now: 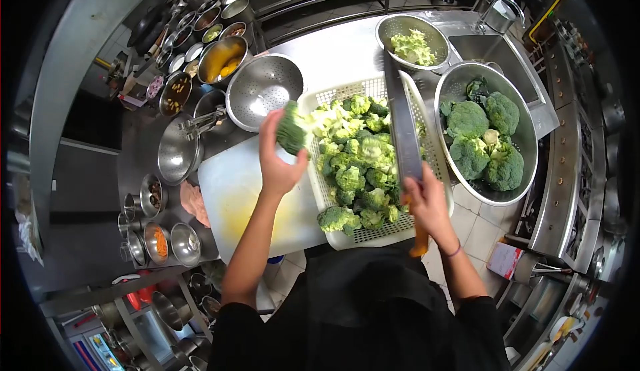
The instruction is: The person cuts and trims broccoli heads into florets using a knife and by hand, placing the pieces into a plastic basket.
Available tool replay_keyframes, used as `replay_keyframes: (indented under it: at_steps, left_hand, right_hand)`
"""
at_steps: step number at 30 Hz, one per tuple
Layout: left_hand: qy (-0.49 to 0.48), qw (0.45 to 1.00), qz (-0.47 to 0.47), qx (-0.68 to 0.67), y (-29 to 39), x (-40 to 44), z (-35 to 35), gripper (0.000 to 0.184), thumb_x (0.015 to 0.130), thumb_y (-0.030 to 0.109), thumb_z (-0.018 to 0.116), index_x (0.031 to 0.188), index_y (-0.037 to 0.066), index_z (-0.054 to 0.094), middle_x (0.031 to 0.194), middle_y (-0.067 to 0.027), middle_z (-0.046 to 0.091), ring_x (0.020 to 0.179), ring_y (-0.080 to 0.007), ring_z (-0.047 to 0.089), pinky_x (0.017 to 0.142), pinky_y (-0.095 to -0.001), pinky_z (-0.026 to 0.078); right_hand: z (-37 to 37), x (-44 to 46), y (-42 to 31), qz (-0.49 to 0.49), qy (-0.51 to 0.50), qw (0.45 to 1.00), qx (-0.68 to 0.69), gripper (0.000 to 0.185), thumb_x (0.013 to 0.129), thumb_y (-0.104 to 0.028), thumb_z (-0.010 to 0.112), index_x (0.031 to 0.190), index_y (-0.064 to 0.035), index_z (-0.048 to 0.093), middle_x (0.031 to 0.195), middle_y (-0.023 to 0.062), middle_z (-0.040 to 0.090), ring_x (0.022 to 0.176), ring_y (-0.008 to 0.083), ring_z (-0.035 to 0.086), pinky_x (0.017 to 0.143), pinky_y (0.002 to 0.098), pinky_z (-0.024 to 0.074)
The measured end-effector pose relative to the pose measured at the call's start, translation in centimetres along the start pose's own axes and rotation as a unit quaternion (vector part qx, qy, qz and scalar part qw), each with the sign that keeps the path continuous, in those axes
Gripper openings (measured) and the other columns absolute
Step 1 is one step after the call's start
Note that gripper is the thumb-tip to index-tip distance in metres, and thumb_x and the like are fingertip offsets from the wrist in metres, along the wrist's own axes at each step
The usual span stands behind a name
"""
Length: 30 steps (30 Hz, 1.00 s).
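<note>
My left hand [283, 164] grips a green broccoli head [291, 130] over the left edge of a pale perforated basket [430, 114]. Inside the basket lie several cut broccoli florets [351, 179]. My right hand [427, 200] is wrapped round the orange handle of a large knife [404, 121]. Its long blade points away from me, above the basket's right side. To the right, a steel colander [531, 171] holds several whole broccoli heads [469, 119]. Left of the basket is a white cutting board [230, 171] with a yellow stain.
An empty perforated steel bowl [265, 91] stands behind the board. A smaller colander [437, 32] with pale green pieces sits at the back, beside a sink [497, 54]. Several steel bowls, one with orange pieces [160, 243], crowd the left counter.
</note>
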State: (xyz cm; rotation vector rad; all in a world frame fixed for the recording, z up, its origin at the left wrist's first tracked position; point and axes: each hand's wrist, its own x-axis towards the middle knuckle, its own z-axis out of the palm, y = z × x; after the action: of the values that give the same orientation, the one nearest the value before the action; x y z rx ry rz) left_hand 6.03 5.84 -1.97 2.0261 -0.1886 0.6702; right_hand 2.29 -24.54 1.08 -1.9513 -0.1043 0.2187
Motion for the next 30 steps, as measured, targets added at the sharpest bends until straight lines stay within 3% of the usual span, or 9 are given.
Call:
replay_keyframes:
  at_steps: [3,6,7,9,12,14,16,18,30]
  left_hand:
    - [0.078,0.868,-0.256,-0.417,-0.6,-0.6,-0.7,0.057,0.091,0.022,0.049,0.143,0.005,0.037,0.141,-0.0156,0.046,0.129,-0.0297,0.047,0.108,-0.0456,0.038]
    - [0.118,0.659,-0.417,-0.614,0.4,-0.9,-0.3,0.063,0.095,0.047,0.038,0.146,0.009,0.038,0.145,-0.0178,0.044,0.129,-0.0331,0.048,0.100,-0.0502,0.045]
    - [0.119,0.661,-0.415,-0.615,-0.1,-1.1,-0.2,0.063,0.095,0.047,0.038,0.146,0.009,0.038,0.145,-0.0178,0.044,0.129,-0.0331,0.048,0.100,-0.0502,0.045]
    - [-0.076,0.527,-0.313,-0.786,-1.2,-1.6,0.3,0.064,0.095,0.051,0.040,0.145,0.012,0.041,0.146,-0.0162,0.044,0.129,-0.0353,0.047,0.099,-0.0540,0.045]
    - [-0.031,0.530,-0.342,-0.775,-0.7,-1.6,0.7,0.066,0.094,0.056,0.040,0.144,0.012,0.042,0.146,-0.0177,0.044,0.128,-0.0366,0.047,0.098,-0.0540,0.045]
    - [0.014,0.587,-0.368,-0.721,1.0,-1.0,1.0,0.064,0.093,0.049,0.048,0.145,0.012,0.039,0.144,-0.0165,0.044,0.128,-0.0337,0.046,0.101,-0.0499,0.044]
    - [0.032,0.832,-0.253,-0.492,1.9,-0.4,1.3,0.066,0.087,0.030,0.062,0.143,0.009,0.034,0.137,-0.0134,0.045,0.126,-0.0286,0.045,0.104,-0.0442,0.041]
    - [0.040,0.948,-0.182,-0.257,3.5,0.6,1.6,0.075,0.071,0.008,0.075,0.134,0.007,0.033,0.130,-0.0121,0.041,0.119,-0.0246,0.044,0.104,-0.0389,0.038]
    - [-0.054,0.989,0.053,-0.128,11.5,4.8,10.7,0.068,0.063,0.011,0.081,0.119,0.005,0.041,0.123,-0.0116,0.042,0.112,-0.0232,0.045,0.092,-0.0347,0.043]
  right_hand:
    - [-1.1,-0.8,0.9,-0.083,0.071,0.990,-0.092,0.016,0.099,-0.008,0.053,0.110,0.0030,0.051,0.064,0.0057,0.062,0.049,0.0090,0.054,0.044,0.0250,0.0403]
    - [-1.6,-1.9,-1.7,-0.071,0.078,0.991,-0.077,0.016,0.095,-0.003,0.054,0.106,0.0050,0.047,0.066,0.0163,0.064,0.057,0.0296,0.066,0.052,0.0351,0.0480]
    - [-1.4,-2.1,-2.2,-0.080,0.067,0.992,-0.069,0.016,0.094,-0.003,0.055,0.104,0.0051,0.046,0.067,0.0165,0.064,0.057,0.0293,0.066,0.052,0.0347,0.0479]
    - [-0.8,-2.4,-3.2,-0.092,0.055,0.993,-0.049,0.015,0.093,-0.002,0.058,0.097,0.0037,0.044,0.069,0.0166,0.065,0.058,0.0298,0.066,0.052,0.0342,0.0479]
    - [0.0,-2.3,-3.2,-0.157,0.039,0.986,-0.043,0.018,0.097,-0.006,0.056,0.105,0.0070,0.046,0.064,0.0060,0.061,0.048,0.0082,0.049,0.044,0.0240,0.0379]
    - [0.0,-2.2,-3.7,-0.163,0.040,0.985,-0.048,0.018,0.094,-0.003,0.057,0.104,0.0059,0.045,0.064,0.0085,0.062,0.047,0.0138,0.052,0.045,0.0270,0.0400]
    - [0.0,-2.3,-3.9,-0.209,0.076,0.968,-0.119,0.019,0.090,0.001,0.059,0.104,0.0048,0.046,0.066,0.0139,0.062,0.049,0.0257,0.057,0.047,0.0333,0.0425]
    - [0.0,-2.6,-4.7,-0.170,0.074,0.973,-0.139,0.022,0.087,0.004,0.059,0.107,0.0038,0.048,0.069,0.0191,0.061,0.056,0.0367,0.060,0.051,0.0396,0.0436]
    - [-5.2,-4.0,-2.4,-0.218,0.156,0.933,-0.241,0.029,0.079,0.007,0.058,0.108,0.0011,0.053,0.073,0.0135,0.055,0.061,0.0328,0.059,0.054,0.0434,0.0451]
